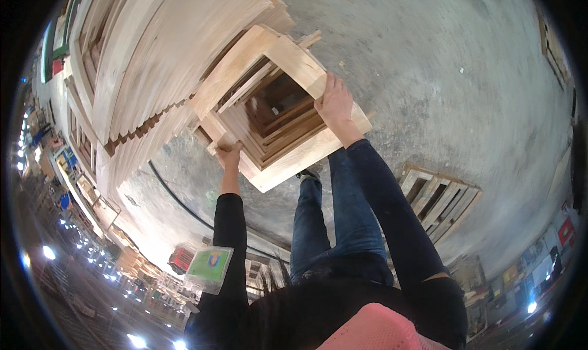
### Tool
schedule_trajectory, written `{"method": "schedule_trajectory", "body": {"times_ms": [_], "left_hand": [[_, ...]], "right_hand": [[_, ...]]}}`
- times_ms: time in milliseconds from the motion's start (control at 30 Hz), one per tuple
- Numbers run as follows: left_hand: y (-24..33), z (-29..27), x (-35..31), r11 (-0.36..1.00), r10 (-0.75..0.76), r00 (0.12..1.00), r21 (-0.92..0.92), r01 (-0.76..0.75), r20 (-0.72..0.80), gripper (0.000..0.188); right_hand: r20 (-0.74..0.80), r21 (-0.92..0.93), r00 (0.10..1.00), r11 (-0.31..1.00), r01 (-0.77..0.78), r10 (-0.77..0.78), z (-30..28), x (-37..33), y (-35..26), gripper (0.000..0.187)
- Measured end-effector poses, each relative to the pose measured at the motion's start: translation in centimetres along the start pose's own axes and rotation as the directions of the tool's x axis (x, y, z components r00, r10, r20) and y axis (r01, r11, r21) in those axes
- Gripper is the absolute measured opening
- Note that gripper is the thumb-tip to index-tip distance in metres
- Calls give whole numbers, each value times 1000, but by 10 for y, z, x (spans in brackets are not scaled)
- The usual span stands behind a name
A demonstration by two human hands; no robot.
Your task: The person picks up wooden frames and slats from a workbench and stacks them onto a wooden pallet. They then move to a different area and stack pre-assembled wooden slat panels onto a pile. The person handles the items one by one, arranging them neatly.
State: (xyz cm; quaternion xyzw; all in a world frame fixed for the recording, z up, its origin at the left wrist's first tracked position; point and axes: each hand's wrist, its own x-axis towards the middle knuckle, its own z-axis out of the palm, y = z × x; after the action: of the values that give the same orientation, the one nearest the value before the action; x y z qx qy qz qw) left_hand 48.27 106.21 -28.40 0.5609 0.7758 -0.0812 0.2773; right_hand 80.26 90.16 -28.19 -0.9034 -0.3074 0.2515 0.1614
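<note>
A pale wooden frame with a square opening lies tilted over a stack of similar frames, whose inner edges show through the opening. My right hand grips its right side, fingers over the top face near a corner. At the left side, my left hand is closed on the edge of the wood, its thumb on top and its other fingers hidden. Whether the frame touches the stack below, I cannot tell.
Tall stacks of pale wooden boards and frames rise close by on the left. A wooden pallet lies on the concrete floor to the right. A dark hose crosses the floor near my left arm.
</note>
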Motion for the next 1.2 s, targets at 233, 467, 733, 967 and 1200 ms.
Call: {"method": "schedule_trajectory", "body": {"times_ms": [233, 467, 733, 967, 1200], "left_hand": [[-4, -3, 2, 999, 32, 999, 11, -32, -35, 95], [-11, -5, 4, 987, 152, 987, -32, -154, -58, 89], [-49, -52, -35, 960, 250, 951, -81, -268, -182, 73], [-177, -137, -150, 968, 36, 994, -252, -9, 104, 46], [-359, -103, -279, 752, -420, 906, -540, 378, 50, 39]], "right_hand": [[87, 34, 996, 999, -38, 35, -2, -4, -4, 82], [141, -31, 989, 999, -29, 33, -11, -4, -16, 87], [-13, -119, 888, 883, 455, -460, -25, -29, -29, 56], [179, -122, 589, 576, 808, -788, -54, -89, -62, 37], [609, 2, 339, 429, 903, -717, 5, -177, -179, 21]]}}
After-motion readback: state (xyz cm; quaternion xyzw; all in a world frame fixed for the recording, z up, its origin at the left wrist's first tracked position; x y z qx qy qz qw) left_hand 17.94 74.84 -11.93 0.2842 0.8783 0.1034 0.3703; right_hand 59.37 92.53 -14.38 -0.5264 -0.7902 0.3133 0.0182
